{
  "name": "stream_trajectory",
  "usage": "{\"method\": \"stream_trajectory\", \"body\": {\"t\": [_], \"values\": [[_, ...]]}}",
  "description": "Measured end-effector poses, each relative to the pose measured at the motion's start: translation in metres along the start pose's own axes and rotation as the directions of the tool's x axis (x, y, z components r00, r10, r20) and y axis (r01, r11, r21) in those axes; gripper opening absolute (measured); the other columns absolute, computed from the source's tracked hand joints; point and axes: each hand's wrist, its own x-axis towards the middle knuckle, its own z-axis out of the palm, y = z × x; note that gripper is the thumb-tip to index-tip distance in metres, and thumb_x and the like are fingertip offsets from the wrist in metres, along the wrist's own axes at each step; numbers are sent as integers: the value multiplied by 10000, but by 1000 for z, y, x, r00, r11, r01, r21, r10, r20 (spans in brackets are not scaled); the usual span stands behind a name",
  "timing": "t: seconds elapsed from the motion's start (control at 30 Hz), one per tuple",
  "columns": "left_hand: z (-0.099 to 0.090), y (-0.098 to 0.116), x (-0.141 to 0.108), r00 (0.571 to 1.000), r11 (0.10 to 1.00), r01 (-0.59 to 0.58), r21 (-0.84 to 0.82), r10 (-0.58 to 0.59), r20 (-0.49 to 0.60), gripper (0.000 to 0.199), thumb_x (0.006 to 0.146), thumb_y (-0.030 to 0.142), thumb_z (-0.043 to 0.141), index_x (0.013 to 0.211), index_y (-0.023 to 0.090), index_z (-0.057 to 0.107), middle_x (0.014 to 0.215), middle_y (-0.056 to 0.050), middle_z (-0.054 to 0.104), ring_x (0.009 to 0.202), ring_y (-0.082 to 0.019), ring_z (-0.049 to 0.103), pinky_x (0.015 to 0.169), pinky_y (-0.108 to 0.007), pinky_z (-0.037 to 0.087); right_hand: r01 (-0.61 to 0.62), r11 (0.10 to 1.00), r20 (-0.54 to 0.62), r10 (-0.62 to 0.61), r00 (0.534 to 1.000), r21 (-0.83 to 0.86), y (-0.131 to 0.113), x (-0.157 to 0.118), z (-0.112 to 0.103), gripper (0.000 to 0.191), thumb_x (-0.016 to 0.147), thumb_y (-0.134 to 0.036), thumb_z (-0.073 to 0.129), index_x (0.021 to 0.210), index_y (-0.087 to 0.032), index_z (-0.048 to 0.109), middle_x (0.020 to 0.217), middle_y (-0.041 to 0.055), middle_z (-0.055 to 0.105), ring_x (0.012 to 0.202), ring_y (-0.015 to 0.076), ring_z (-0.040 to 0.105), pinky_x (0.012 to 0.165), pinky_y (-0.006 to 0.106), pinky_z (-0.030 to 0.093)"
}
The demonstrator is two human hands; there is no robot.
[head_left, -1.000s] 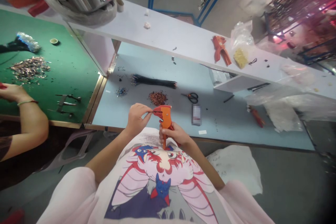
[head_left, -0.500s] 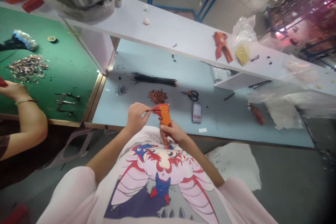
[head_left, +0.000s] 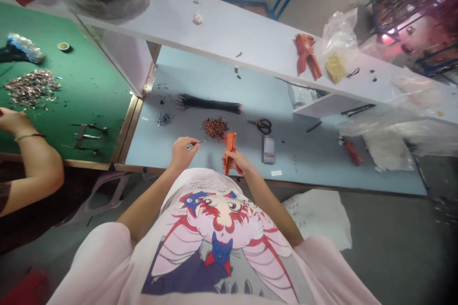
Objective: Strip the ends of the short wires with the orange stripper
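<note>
While the right hand is grasping the orange wire stripper by its handles, the left hand is pinching a thin dark wire between thumb and fingertips. Both hands are hovering at the near edge of the blue counter, in front of the person's printed shirt. The wire stripper is standing out beyond the right fingers, its head pointing toward the far edge of the counter. The thin dark wire is projecting from the left fingertips toward the wire stripper, and its tip is ending apart from the tool, with a gap showing between them.

Just beyond the hands, a heap of copper-coloured clippings is lying on the counter, and behind it a bundle of black wires is stretching roughly from left to right. A smaller pile of scraps is sitting near the counter's left edge. To the right of the heap, black-handled scissors are lying with their blades pointing left, and a blurred rectangular item is resting between them and the near edge. Close to that edge, a white label is lying flat. Along the white shelf, a second stripper-like tool is resting beside a yellow pad. At the far left, a co-worker's forearm is reaching over the green counter.
</note>
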Motion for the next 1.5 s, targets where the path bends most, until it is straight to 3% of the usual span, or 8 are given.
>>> {"method": "stream_trajectory", "body": {"t": [0.23, 0.4, 0.73, 0.9, 1.0, 1.13, 1.3, 1.5], "values": [[-20, 35, -7, 983, 986, -162, 43, 165, -83, 95, 786, 233, 574, 753, 207, 659, 765, -17, 683, 780, -178, 571, 781, -333, 410, 266, 963, -89, -269, 959, -48, -1, -24, 31, 335, 608, -257, 712, 863, -198, 504, 707, -26, 583, 656, 153, 595, 604, 294, 510], [-26, 53, -14, 968, 967, -231, 107, 239, -73, 107, 793, 229, 567, 739, 217, 658, 742, -15, 686, 806, -197, 571, 821, -376, 379, 547, 789, -14, -573, 820, -278, -22, -50, 60, 133, 727, -238, 636, 803, -189, 539, 729, 0, 564, 646, 136, 554, 655, 289, 481], [-26, 59, -20, 948, 934, -315, 170, 319, 8, 125, 806, 227, 543, 743, 226, 651, 723, -17, 673, 821, -202, 569, 807, -374, 368, 579, 714, 38, -617, 786, -393, -24, -48, 66, 98, 772, -256, 568, 828, -202, 509, 732, 14, 549, 641, 149, 526, 663, 299, 466], [-30, 41, -17, 984, 970, -166, 175, 175, -37, 157, 781, 224, 555, 655, 199, 644, 681, -43, 651, 791, -216, 573, 779, -381, 391, 523, 658, -80, -660, 747, -541, -28, -31, 47, 96, 733, -216, 545, 813, -207, 492, 713, -2, 522, 657, 149, 495, 666, 289, 438], [-30, 28, -14, 999, 991, 44, -123, -43, 12, 111, 753, 274, 601, 718, 198, 675, 714, -27, 675, 718, -179, 591, 721, -330, 444, 409, 662, -149, -618, 772, -628, -35, -8, 31, 149, 710, -260, 560, 831, -210, 489, 731, -6, 534, 692, 156, 504, 697, 294, 427], [-23, 23, -10, 943, 776, 328, -539, -303, 137, 195, 703, 349, 651, 795, 180, 682, 691, -15, 687, 666, -153, 622, 676, -286, 487, 273, 670, -205, -544, 814, -690, -42, 23, 18, 232, 625, -297, 633, 782, -207, 488, 730, -5, 535, 739, 177, 505, 739, 322, 414], [-20, 28, -9, 918, 634, 375, -677, -357, 174, 252, 692, 362, 671, 845, 162, 656, 718, -32, 700, 725, -157, 648, 754, -301, 495, 250, 766, -112, -386, 916, -593, -33, 15, 18, 241, 617, -293, 636, 778, -187, 492, 701, 4, 539, 698, 177, 544, 677, 330, 458], [-23, 40, -7, 944, 701, 306, -644, -309, 112, 186, 724, 331, 656, 801, 164, 628, 728, -32, 699, 735, -156, 654, 778, -299, 490, 143, 955, 213, -88, 973, -260, -26, -40, 30, 335, 666, -342, 662, 921, -168, 532, 784, 23, 583, 669, 175, 610, 655, 368, 525]]}}
